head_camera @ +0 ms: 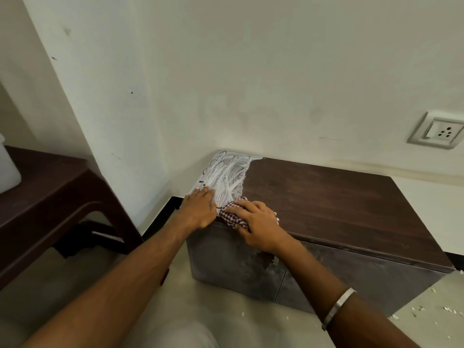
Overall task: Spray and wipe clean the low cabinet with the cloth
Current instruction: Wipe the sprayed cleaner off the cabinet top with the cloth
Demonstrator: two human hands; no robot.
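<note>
A low dark-brown cabinet (339, 204) stands against the wall. Its left end is smeared with white streaks of foam (226, 174). My right hand (256, 222) presses flat on a red-and-white checked cloth (232, 217) at the cabinet's front left edge. Most of the cloth is hidden under the hand. My left hand (199, 209) rests flat on the top's left front corner, fingers spread, touching the white streaks and holding nothing. No spray bottle is in view.
A dark-brown table (50, 197) stands at the left with a white container (7, 169) on it. A wall socket (437, 133) sits at the right. White crumbs (426, 310) lie on the tiled floor to the cabinet's right.
</note>
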